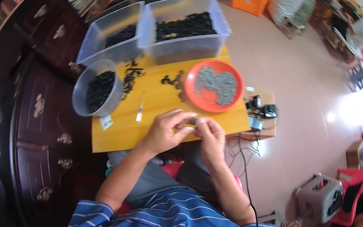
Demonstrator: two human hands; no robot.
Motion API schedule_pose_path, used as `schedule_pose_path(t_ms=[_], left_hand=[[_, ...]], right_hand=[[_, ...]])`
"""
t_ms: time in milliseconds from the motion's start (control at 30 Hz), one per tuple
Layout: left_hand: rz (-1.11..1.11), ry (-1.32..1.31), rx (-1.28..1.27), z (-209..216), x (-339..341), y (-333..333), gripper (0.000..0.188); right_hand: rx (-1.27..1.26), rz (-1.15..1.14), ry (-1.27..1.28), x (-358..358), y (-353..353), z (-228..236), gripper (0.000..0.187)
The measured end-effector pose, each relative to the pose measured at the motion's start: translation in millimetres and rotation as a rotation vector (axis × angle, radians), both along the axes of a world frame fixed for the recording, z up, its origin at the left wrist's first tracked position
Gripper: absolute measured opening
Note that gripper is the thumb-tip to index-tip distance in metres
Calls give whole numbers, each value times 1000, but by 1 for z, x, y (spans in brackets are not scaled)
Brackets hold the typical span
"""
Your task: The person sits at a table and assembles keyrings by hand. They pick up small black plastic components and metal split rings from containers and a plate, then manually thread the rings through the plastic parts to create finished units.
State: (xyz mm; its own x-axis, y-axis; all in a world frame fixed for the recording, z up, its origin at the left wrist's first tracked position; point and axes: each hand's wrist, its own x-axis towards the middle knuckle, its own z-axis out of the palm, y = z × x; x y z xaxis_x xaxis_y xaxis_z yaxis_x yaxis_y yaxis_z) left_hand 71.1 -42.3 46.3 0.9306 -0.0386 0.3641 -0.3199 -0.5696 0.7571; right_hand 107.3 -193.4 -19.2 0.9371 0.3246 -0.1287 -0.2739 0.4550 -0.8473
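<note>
Over the near edge of the yellow table [160, 96], my left hand [164, 132] and my right hand [210, 139] meet with fingertips pinched on one small black part [192, 121]. Its exact kind is too small to make out. Just beyond my right hand stands an orange-red bowl [192, 75] of small grey metal pieces [216, 86]. A few loose black parts [172, 80] lie left of the bowl, and more small black pieces [131, 78] are scattered farther left. A slim tool with a pale, bluish end [140, 109] rests left of my left hand.
Two clear plastic bins [177, 49] with black parts stand at the table's far side. A round clear tub [81, 98] of black parts is at the left, beside a dark wooden cabinet [43, 126]. A black cable [246, 179] hangs at my right. Other people [360, 34] sit far right.
</note>
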Motion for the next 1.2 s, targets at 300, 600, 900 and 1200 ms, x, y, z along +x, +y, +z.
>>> schedule_pose_path(t_ms=[300, 600, 900, 1200], left_hand=[[-6, 187, -210, 1, -8, 9, 11], [336, 179, 360, 54, 41, 150, 18], [314, 71, 334, 10, 53, 132, 77], [234, 195, 618, -57, 81, 91, 118]], right_hand=[[-151, 154, -90, -1, -2, 1, 18], [-123, 290, -85, -5, 5, 3, 18], [-129, 233, -72, -2, 5, 1, 20], [72, 46, 297, 16, -7, 2, 30]])
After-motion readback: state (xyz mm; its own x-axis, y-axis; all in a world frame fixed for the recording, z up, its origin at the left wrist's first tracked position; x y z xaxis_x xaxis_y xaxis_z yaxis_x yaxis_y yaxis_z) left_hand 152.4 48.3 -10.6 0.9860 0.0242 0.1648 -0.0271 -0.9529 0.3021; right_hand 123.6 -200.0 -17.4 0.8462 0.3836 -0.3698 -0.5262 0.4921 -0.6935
